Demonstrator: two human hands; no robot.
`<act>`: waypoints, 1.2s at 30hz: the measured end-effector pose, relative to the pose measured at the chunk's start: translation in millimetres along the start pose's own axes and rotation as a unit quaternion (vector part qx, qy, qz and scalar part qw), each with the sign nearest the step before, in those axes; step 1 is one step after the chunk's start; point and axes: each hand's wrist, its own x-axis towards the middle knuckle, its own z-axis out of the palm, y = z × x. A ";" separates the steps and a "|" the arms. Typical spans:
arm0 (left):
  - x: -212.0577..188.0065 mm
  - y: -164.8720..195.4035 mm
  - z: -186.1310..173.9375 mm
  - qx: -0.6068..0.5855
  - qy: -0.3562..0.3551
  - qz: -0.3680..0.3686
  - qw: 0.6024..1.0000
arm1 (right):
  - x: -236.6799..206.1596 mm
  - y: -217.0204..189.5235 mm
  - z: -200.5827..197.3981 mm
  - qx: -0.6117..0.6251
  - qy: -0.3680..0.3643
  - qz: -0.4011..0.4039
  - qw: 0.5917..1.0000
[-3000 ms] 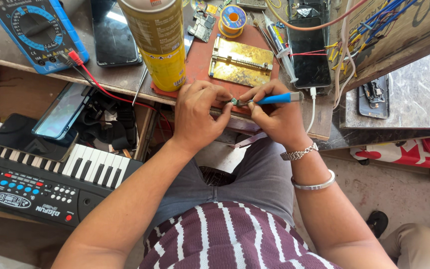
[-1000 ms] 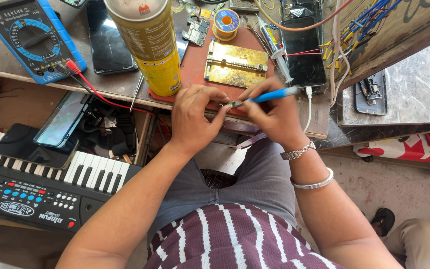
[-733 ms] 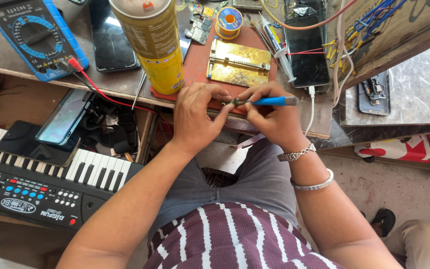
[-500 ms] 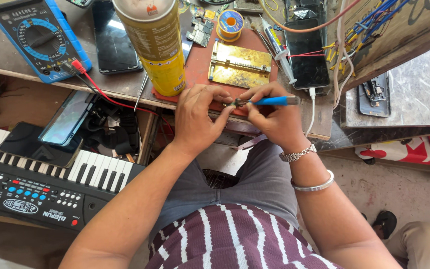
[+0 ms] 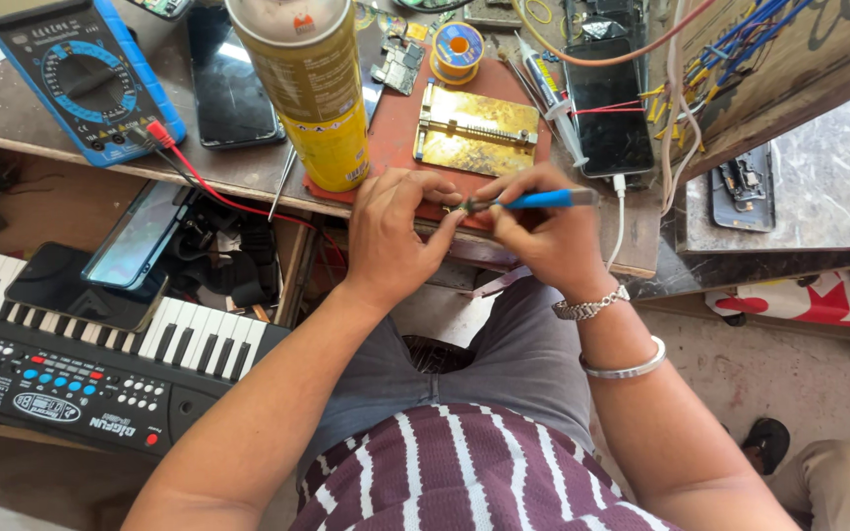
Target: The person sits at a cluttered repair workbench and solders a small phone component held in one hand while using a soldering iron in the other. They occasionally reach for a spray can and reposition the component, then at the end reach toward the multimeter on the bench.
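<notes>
My right hand (image 5: 541, 239) grips a blue-handled screwdriver (image 5: 535, 201) that points left, its tip meeting the fingers of my left hand (image 5: 396, 227). My left hand pinches something small at that tip; the thing itself is hidden by the fingers. Both hands hover at the near edge of the wooden workbench (image 5: 238, 172), just in front of a brass-coloured holder plate (image 5: 476, 131) on a reddish mat (image 5: 395, 123). A metal watch and a bangle sit on my right wrist.
A tall yellow spray can (image 5: 317, 93) stands left of my hands. A blue multimeter (image 5: 81, 74) with red lead, dark phones (image 5: 230, 84) (image 5: 610, 103), a solder spool (image 5: 459, 47) and wires lie on the bench. A black keyboard (image 5: 81, 359) with phones on it sits at lower left.
The screwdriver has levelled out from a slight tilt. The hands stay together at the bench edge. The view has shifted slightly.
</notes>
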 end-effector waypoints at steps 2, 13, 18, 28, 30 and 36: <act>0.2 0.1 1.2 0.009 0.004 0.005 1.000 | -1.0 1.0 -0.8 -0.002 -0.005 0.012 1.000; 0.4 -0.8 2.3 0.006 0.003 0.010 1.000 | -0.1 0.0 -1.2 0.097 0.041 0.027 0.994; -0.1 0.1 2.2 0.008 0.001 0.009 1.000 | -0.7 0.9 -3.6 0.005 0.024 0.015 1.000; 0.9 -1.4 0.7 0.006 0.000 0.012 1.000 | 0.6 0.1 -6.1 0.054 0.013 0.000 0.998; -1.3 -0.3 -0.1 0.010 -0.001 0.008 1.000 | 1.4 0.0 -4.7 0.032 0.000 0.031 0.999; -0.8 -0.5 -0.9 0.001 0.002 0.009 1.000 | 2.0 3.2 -4.8 0.040 -0.007 0.021 0.999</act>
